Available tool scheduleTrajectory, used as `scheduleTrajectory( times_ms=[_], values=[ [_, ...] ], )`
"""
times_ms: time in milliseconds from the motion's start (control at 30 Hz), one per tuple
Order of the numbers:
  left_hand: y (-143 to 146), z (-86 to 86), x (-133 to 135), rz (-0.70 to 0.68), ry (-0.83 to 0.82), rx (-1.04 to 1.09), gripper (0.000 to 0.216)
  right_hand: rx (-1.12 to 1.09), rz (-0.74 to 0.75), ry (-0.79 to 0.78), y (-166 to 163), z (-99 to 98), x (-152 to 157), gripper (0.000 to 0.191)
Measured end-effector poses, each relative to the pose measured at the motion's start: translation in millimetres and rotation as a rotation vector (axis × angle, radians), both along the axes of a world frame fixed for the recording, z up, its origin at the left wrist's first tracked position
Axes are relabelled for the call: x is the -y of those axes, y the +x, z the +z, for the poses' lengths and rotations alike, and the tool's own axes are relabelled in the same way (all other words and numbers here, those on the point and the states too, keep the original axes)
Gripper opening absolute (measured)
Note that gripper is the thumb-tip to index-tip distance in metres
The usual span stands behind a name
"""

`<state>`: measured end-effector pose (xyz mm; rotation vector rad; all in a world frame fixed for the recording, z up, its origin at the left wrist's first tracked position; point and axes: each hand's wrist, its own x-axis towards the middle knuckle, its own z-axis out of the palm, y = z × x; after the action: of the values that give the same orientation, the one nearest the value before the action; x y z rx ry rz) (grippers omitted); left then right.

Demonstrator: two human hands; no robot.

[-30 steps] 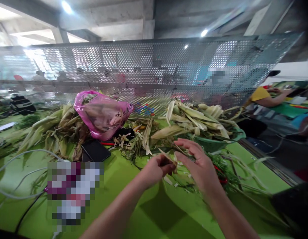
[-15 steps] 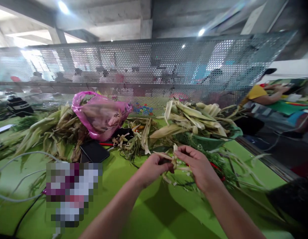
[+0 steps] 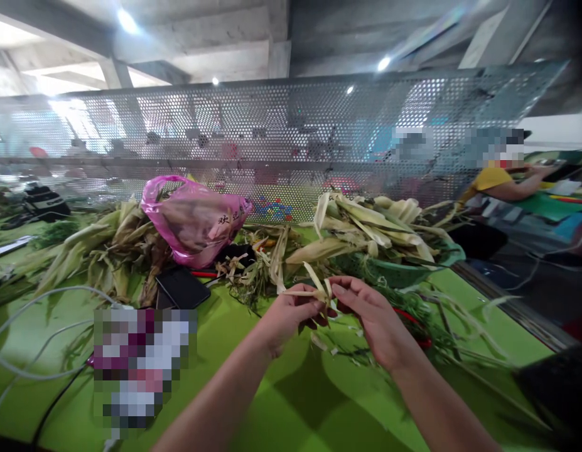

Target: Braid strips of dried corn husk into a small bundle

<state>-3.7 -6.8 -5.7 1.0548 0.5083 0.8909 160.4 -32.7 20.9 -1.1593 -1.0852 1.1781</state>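
Pale strips of corn husk (image 3: 322, 291), crossed and folded at one spot, are held above the green table (image 3: 215, 376). My left hand (image 3: 293, 317) is closed on them from the left, thumb on top and fingers curled beneath. From the right, my right hand (image 3: 368, 314) pinches a strip between thumb and forefinger. One strip sticks up and another points left over my left hand. Small cut husk bits lie on the table below. Beside my right hand are green sprigs (image 3: 410, 301) and a red-handled tool, partly hidden.
A green basket (image 3: 404, 271) heaped with corn husks (image 3: 366, 220) stands behind my hands. Left of it are a pink plastic bag (image 3: 196, 220), more husks (image 3: 107, 238) and a black phone (image 3: 183, 287). A perforated metal screen (image 3: 272, 125) crosses the back. A person in yellow (image 3: 493, 181) sits at right.
The husk strips have turned in my fingers; one now stands up leaning left, and the left-pointing strip lies flatter. My left hand has rolled slightly. The view has shifted a little.
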Motion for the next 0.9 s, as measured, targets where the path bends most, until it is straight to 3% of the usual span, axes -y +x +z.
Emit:
scheduleTrajectory(
  times_ms=[233, 400, 467, 667, 800, 900],
  values=[
    [-4, 8.1, 4, -0.1, -0.068, 0.006, 0.036, -0.052, -0.075, 0.055, 2, -3.2, -3, 0.038],
    [-14, 10.8, -3, -0.307, -0.161, 0.104, 0.072, 0.028, -0.167, 0.175, 3, 1.1, -2, 0.036],
    [-17, 9.9, -5, -0.329, -0.143, 0.1, 0.079, 0.089, -0.163, 0.223, 0, 1.5, 1, 0.035],
    [-10, 9.5, 0, -0.217, 0.093, -0.108, 0.047, 0.308, -0.092, 0.312, -8, -4.2, 5, 0.03],
    [-3, 8.2, 1, -0.103, 0.136, -0.203, 0.045, 0.297, -0.092, 0.324, -9, -9.8, 2, 0.029],
    [-4, 4.8, 1, -0.116, 0.201, -0.308, 0.044, 0.225, -0.153, 0.34, -6, -11.5, 0, 0.027]
  ],
)
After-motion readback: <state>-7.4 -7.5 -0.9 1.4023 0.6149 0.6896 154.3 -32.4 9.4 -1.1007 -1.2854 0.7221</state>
